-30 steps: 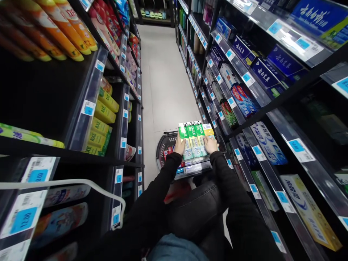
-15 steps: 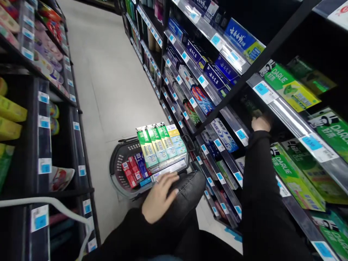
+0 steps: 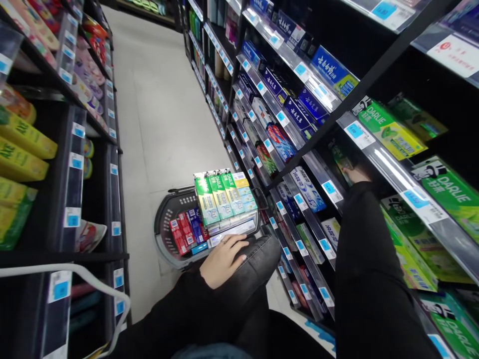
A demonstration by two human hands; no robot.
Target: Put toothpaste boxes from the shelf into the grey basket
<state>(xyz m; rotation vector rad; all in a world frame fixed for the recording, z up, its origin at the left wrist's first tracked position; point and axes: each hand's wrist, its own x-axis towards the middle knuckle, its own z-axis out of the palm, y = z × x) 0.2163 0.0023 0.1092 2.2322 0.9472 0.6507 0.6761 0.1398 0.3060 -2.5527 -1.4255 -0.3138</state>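
Observation:
My left hand [image 3: 224,259] rests flat on my knee with its fingers spread, just in front of a black shopping basket [image 3: 168,219] on the aisle floor. In the basket lie several green toothpaste boxes [image 3: 220,197] stacked on top and red and blue boxes [image 3: 185,232] beside them. My right hand [image 3: 357,174] reaches deep into the dark shelf on the right, under a shelf rail; only its back shows and the fingers are hidden behind the shelf edge. A dark green box [image 3: 340,157] sits just beside it.
Shelves of toothpaste boxes [image 3: 392,129] line the right side, with blue price tags [image 3: 329,188] along their rails. Shelves with yellow packs [image 3: 22,149] stand on the left. A pale tiled aisle floor [image 3: 157,99] runs ahead. A white bar [image 3: 75,271] crosses the lower left.
Both hands left the toothpaste boxes in the basket. My left hand came back onto my knee. My right hand reached into the right-hand shelf, going slightly deeper in the last half second.

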